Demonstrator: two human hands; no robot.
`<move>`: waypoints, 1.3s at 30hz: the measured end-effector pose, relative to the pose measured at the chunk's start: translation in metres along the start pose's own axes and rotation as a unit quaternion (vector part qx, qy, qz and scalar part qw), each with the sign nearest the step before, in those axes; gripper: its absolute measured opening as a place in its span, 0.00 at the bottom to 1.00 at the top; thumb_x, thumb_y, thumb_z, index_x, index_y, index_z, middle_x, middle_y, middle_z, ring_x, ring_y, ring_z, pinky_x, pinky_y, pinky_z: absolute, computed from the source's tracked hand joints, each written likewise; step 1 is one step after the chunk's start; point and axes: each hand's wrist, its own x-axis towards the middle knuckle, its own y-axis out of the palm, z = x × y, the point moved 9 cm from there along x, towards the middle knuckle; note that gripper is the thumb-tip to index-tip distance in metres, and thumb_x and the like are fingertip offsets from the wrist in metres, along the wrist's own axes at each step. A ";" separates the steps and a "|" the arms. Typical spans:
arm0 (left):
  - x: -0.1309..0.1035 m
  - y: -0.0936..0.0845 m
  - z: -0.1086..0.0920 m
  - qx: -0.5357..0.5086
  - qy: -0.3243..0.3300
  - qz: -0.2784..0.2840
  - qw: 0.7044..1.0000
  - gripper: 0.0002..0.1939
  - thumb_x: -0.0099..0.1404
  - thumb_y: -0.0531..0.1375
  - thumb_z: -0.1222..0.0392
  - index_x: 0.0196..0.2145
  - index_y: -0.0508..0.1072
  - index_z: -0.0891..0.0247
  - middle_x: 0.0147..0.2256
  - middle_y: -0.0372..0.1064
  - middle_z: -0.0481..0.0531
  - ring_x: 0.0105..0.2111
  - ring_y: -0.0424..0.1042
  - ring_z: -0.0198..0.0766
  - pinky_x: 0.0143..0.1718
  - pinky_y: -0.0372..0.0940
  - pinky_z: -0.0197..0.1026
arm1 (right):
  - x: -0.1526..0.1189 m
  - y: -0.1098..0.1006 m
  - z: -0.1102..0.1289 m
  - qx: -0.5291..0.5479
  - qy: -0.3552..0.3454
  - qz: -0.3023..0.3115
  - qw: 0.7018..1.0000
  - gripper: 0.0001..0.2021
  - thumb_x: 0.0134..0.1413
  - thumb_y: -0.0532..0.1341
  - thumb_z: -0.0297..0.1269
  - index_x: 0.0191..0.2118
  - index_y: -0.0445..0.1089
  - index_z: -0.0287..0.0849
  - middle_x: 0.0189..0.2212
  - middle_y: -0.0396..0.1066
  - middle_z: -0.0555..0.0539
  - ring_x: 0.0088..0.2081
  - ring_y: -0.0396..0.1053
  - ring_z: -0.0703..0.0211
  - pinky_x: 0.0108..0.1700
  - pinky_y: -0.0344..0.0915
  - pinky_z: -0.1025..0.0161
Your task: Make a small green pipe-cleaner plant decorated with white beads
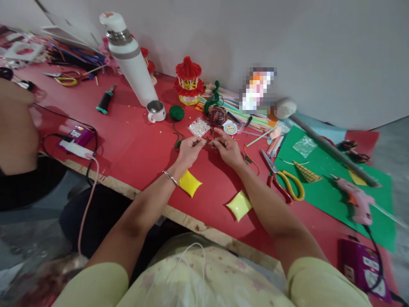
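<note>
My left hand point(191, 151) is closed in a pinch over the middle of the red table point(128, 149). Beside it, my right hand point(226, 149) is also pinched, with its fingertips close to the left ones. Thin dark strands point(209, 140) show between the fingertips, but what each hand grips is too small to make out. Just beyond the hands are a bag of white beads point(199, 127), a green yarn ball point(177, 112) and a multicoloured yarn ball point(217, 115). A yellow packet point(190, 183) lies by my left wrist, and a paler one point(239, 205) by my right forearm.
A white bottle point(134, 64) and a steel cup point(156, 111) stand at the back left. Scissors point(284, 179), a green sheet point(335, 200) and a pink glue gun point(356, 198) lie at the right. Another person's arm point(19, 128) is at the far left.
</note>
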 end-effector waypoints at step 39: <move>0.001 0.002 0.001 0.050 0.035 -0.031 0.998 0.14 0.63 0.64 0.50 0.29 0.79 0.64 0.23 0.66 0.45 0.24 0.59 0.31 0.27 0.54 0.35 | -0.010 0.007 0.029 -0.200 -0.114 -0.048 0.972 0.12 0.65 0.61 0.44 0.41 0.80 0.45 0.36 0.80 0.45 0.36 0.75 0.56 0.41 0.70 0.59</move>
